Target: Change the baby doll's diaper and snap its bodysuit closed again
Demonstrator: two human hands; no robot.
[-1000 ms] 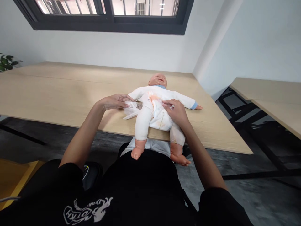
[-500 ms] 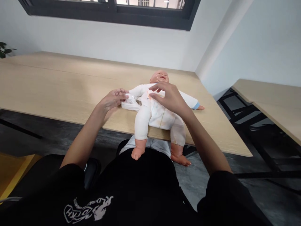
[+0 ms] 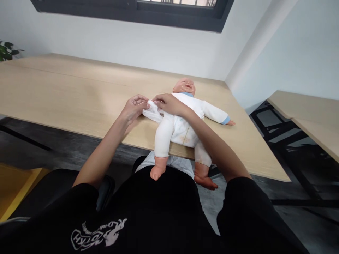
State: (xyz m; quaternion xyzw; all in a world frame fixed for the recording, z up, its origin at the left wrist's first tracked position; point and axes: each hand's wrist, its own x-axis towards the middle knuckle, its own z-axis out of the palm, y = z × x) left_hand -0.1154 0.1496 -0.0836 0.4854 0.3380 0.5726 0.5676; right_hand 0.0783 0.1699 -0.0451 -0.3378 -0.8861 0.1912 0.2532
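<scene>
A: What fills the view?
B: The pale wooden table spans the middle of the frame. Just right of centre the doll lies on it, face up, head toward the top of the frame, lower legs past the near edge.

A: What has just changed?
B: The right forearm now crosses the doll's middle. A second ago the right hand is on the far right side of the nappy, then above the chest; now it is left of both, beside the left hand.

A: Meaning?
B: I judge that both hands now attend to one spot, the nappy's side nearer the frame's left.

A: How do they stand?
B: The right is half curled, palm down, fingertips at the white flap; gripping or only pressing, I can't tell. The left is nearly closed, thumb and fingers pinching the flap's outer end.

A: And the flap?
B: Crumpled, reaching from the left hand toward the doll's hip.
</scene>
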